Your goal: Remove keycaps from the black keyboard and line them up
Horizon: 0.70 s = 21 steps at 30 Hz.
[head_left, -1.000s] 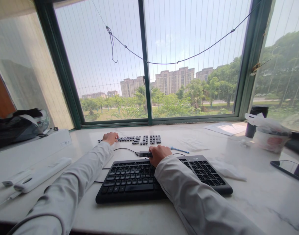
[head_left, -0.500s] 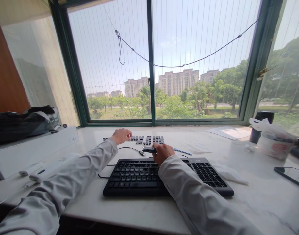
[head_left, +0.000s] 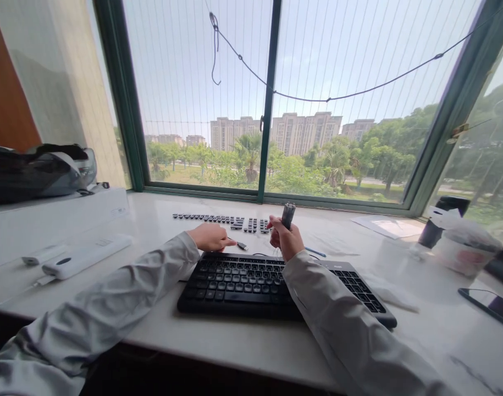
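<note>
A black keyboard (head_left: 243, 297) lies on the desk with many key positions bare of caps. My left hand (head_left: 212, 236) is closed at its top left edge, fingertips together beside a USB plug (head_left: 242, 246) on a black cable. Whether those fingers pinch the cable or something small is hidden. Above the keyboard's upper edge, my right hand (head_left: 286, 237) wraps round a short dark handheld tool (head_left: 288, 215), held upright. Thin wire-like strands show below that fist. Behind both hands, loose black keycaps (head_left: 208, 219) lie in rows.
A blue stick-like tool (head_left: 316, 252) lies behind the keyboard. To the right are a bagged tub (head_left: 463, 253), a black cylinder (head_left: 435, 231), a phone (head_left: 488, 307) and paper (head_left: 387, 226). White power banks (head_left: 86, 256) and a white box (head_left: 94, 212) occupy the left.
My left hand has come back from the keycap rows to the keyboard's top left edge. My right hand has risen, turning the dark tool from level to upright. The view has tilted down slightly.
</note>
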### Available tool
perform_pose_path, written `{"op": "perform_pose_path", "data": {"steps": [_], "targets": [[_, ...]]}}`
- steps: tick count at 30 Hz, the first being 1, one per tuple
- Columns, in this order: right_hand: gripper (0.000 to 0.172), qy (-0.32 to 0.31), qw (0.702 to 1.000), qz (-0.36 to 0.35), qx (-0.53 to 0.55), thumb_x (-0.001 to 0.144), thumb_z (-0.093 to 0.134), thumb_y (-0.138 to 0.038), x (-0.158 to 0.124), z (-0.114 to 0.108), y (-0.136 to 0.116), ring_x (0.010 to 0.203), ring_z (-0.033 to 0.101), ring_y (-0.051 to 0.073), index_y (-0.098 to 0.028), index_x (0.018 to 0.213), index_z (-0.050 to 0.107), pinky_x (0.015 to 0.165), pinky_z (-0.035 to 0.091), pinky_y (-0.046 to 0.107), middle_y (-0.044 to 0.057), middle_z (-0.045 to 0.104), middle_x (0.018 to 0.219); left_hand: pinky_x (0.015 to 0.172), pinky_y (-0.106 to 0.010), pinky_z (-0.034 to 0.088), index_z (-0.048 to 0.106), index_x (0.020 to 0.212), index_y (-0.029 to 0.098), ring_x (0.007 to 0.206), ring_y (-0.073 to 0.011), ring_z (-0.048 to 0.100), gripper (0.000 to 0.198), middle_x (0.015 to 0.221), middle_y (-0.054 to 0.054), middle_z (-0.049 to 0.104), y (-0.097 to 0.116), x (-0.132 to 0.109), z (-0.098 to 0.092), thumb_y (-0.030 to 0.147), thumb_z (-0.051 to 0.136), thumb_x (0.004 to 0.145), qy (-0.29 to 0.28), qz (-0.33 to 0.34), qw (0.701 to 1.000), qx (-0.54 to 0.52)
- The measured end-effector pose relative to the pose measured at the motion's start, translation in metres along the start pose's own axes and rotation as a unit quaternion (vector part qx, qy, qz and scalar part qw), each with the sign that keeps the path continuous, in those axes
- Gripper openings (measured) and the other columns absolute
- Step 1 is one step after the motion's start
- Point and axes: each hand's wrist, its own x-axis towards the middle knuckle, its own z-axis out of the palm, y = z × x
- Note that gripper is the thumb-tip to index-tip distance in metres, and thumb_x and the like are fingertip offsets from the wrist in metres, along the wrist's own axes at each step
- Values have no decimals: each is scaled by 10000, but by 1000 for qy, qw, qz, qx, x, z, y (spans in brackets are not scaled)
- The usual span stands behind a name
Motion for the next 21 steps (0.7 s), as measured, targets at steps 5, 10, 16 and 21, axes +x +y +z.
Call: {"op": "perform_pose_path", "data": {"steps": [5,10,16,21], "targets": [[313,-24,1000,10,7,678,661,-428,-10,10,3,342,157,31,-161,591,522,355,113,216,-109,217,377,688,-296,424,678,590,134,688,-213,601,673,690,-140,658,-13,-4,0,631,296,835,-12,-48,999,4],[327,-17,1000,10,-10,668,675,-440,-11,10,6,341,168,31,-161,596,520,352,118,220,-105,230,377,738,-288,434,699,713,104,702,-203,616,544,637,-139,654,-17,-5,6,517,376,857,-11,-75,997,2],[322,-14,1000,4,5,678,675,-425,-13,13,9,346,185,34,-161,583,518,356,142,220,-102,228,381,739,-298,453,712,835,92,753,-224,627,496,709,-163,675,-16,-9,2,482,404,840,-16,-97,995,30],[292,-2,999,-13,50,698,666,-382,-15,17,10,361,177,33,-159,582,517,364,140,213,-104,209,401,800,-339,446,698,950,102,906,-265,610,480,902,-199,674,-16,-11,5,478,426,826,-11,-99,994,40]]}}
